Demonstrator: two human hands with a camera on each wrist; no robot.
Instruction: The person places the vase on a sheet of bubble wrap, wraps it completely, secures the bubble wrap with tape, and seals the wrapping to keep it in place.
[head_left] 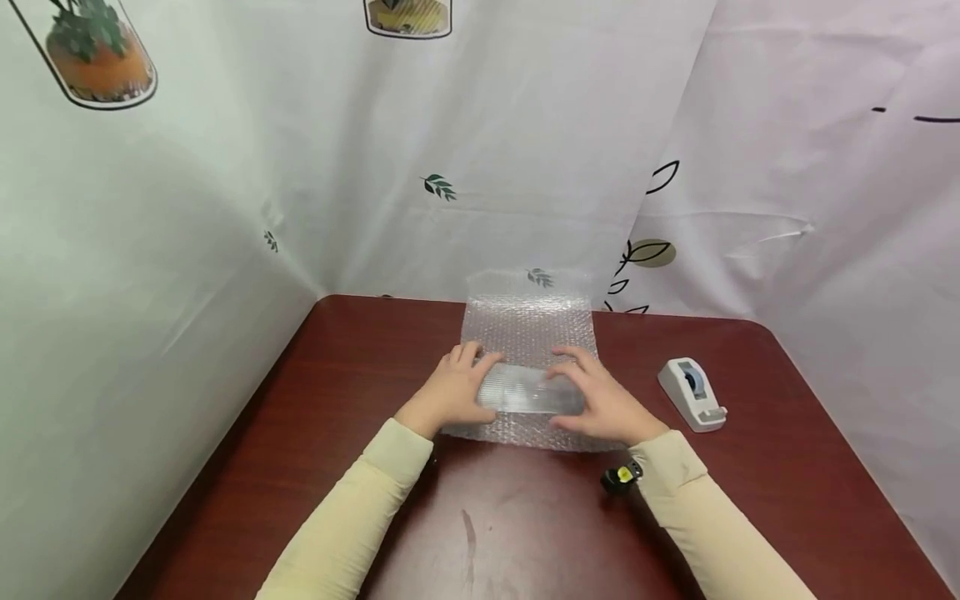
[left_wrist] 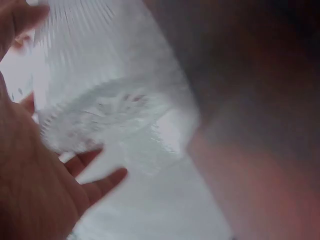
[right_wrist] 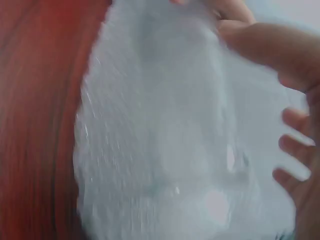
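A clear ribbed glass vessel (head_left: 517, 389) lies on its side across a sheet of bubble wrap (head_left: 528, 329). My left hand (head_left: 455, 385) is at its left end, thumb on the near side and fingers spread on the far side. The left wrist view shows the vessel's ribbed wall and round patterned base (left_wrist: 107, 112), with fingertips beside the base. At the right end, my right hand (head_left: 596, 396) hovers around the glass with thumb and fingers spread apart. In the right wrist view, the vessel (right_wrist: 185, 115) is blurred and several right fingers stand apart from it.
A white tape dispenser (head_left: 692, 394) stands on the dark red table (head_left: 360, 358) to the right. The bubble wrap's far end rises against the white printed curtain (head_left: 510, 150) behind the table. A small black and yellow device (head_left: 622, 476) is by the right wrist.
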